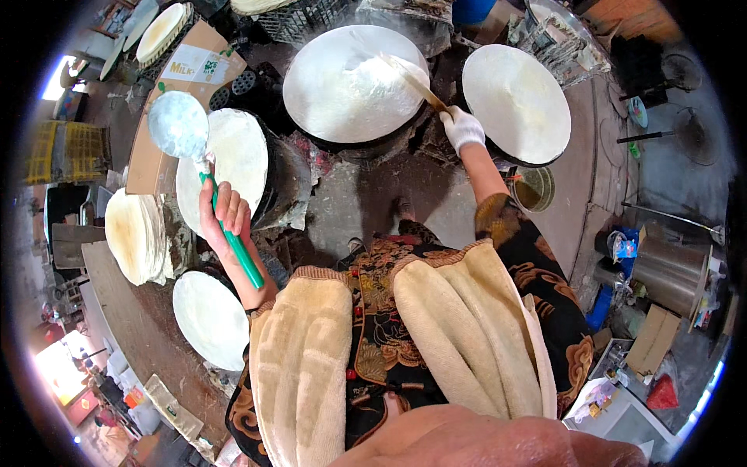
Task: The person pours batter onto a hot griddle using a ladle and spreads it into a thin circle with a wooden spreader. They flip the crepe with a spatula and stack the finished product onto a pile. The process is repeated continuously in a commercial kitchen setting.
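Observation:
My left hand [226, 212], bare, is closed around the green handle of a ladle [178, 124]. The ladle's round metal bowl is coated whitish and hangs over the edge of the left round griddle [233, 159], which carries a pale sheet. In a white glove, my right hand [463, 131] grips a wooden spreader [414, 82]. Its blade lies on wet white batter covering the middle griddle [331, 93]. Another round griddle [517, 105], covered with a pale sheet, stands just right of that hand.
A stack of thin round pancakes [134, 237] lies at the left, near another white-covered round [208, 319]. Behind the ladle is a cardboard box [152, 167]. A bucket [534, 189] stands below the right griddle. At the back is a dark crate [299, 23].

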### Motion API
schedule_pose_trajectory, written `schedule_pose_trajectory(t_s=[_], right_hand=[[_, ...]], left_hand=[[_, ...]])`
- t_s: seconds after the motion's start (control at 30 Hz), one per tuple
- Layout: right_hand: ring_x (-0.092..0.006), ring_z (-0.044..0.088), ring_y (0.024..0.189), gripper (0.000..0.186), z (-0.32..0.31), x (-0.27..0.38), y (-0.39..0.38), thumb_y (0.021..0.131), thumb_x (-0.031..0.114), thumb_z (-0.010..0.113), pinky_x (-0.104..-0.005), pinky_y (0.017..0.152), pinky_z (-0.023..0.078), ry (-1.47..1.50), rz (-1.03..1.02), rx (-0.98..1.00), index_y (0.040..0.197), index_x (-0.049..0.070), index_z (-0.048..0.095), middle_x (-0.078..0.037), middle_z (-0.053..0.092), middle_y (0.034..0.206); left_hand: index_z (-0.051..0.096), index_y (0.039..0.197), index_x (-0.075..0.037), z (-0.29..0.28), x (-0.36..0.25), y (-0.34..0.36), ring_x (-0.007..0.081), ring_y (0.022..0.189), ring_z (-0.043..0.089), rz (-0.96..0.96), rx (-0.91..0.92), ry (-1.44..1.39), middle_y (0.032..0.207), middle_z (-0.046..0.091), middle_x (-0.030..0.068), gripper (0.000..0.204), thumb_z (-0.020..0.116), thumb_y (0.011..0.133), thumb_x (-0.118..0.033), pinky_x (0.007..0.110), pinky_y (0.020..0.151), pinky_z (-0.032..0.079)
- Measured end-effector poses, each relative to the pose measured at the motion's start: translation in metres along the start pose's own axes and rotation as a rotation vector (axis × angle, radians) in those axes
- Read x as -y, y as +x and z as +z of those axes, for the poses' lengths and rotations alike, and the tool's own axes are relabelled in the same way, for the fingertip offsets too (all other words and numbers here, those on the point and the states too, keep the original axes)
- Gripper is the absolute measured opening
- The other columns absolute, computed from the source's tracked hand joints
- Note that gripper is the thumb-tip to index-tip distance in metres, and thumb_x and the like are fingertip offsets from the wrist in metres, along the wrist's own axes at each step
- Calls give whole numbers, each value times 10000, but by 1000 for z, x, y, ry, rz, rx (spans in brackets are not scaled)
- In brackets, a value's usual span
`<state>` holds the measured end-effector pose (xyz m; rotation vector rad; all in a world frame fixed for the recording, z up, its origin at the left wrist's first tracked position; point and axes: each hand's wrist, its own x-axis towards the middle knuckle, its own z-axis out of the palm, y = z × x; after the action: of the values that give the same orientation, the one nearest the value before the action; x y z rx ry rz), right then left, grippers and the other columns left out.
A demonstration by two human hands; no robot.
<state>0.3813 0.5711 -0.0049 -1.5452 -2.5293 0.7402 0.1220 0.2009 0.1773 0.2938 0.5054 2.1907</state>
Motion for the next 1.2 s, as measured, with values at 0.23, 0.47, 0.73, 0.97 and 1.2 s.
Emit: schedule_pose_trajectory(t_s=[0.23,0.47,0.73,0.97,1.2], right_hand=[[-391,558,1021,395,9,-12,-34,883,411,492,-470,870,449,1,-57,46,1062,85,625,-212,569,1077],[-371,583,1027,423,1,56,45,906,414,428,-475,876,460,81,43,-23,1177,118,561,-212,617,1088],[-164,499,618,478,77,75,-10,911,308,494,-312,536,415,971,210,-57,1341,102,474,-61,535,778],[-92,391,480,388,39,102,-11,924,344,519,-240,390,319,1363,366,178,1258,146,540,-19,481,698],[-104,400,468,411,60,103,-63,921,316,512,-237,386,330,1390,461,241,1321,225,493,6,462,660]], left_hand=[[412,1314,-19,3,8,2,63,333,331,2,-14,37,514,374,-15,348,346,1008,-170,199,286,330],[468,1232,-27,11,28,10,58,333,326,-80,-73,48,504,368,-23,285,383,998,-166,193,279,320],[490,1101,-50,3,40,0,51,371,339,-167,-249,195,537,360,-26,168,429,989,-159,191,295,314],[472,988,-79,-40,71,9,53,388,339,-407,-285,52,548,368,-33,74,468,968,-151,187,308,287],[458,1068,-71,-47,84,13,53,393,338,-487,-303,29,555,366,-35,133,425,989,-173,191,323,300]])
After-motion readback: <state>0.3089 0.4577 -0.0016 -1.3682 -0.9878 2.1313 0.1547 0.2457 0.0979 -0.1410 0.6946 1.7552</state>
